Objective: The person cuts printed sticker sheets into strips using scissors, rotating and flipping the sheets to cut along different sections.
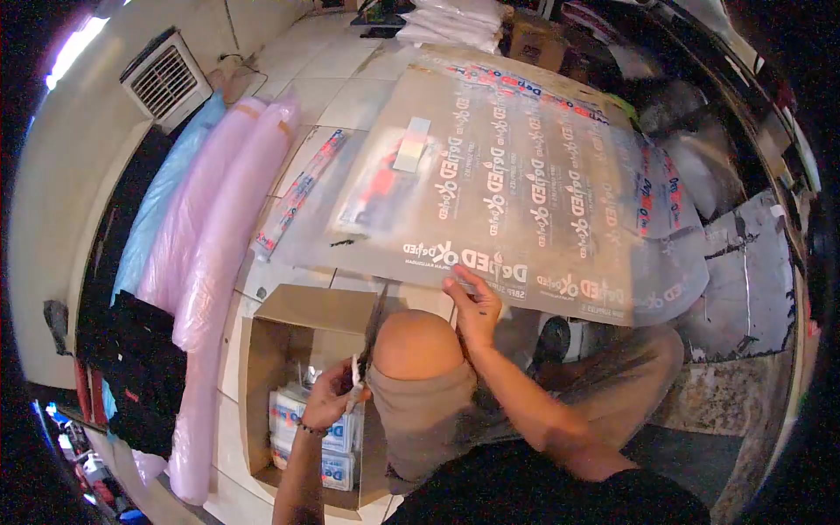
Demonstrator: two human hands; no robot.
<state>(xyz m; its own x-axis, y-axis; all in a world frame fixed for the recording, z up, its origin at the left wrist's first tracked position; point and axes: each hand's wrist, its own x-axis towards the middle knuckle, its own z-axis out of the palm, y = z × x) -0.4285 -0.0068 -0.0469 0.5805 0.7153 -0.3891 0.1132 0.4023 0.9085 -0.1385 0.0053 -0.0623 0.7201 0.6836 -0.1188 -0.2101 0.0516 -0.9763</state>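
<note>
Right hand: nearly closed, pinching one printed sheet
Left hand: half closed, gripping one pale item
Box: one, standing open beside one knee

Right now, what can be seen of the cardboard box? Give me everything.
The cardboard box is brown, plain on the visible sides, and stands open on the pale tiled floor, left of the bent knee. A flap shows at its far side. Inside lie white packs with blue and red print. The left hand, holding a thin pale piece, appears over the opening; whether it touches the box cannot be told.
</note>
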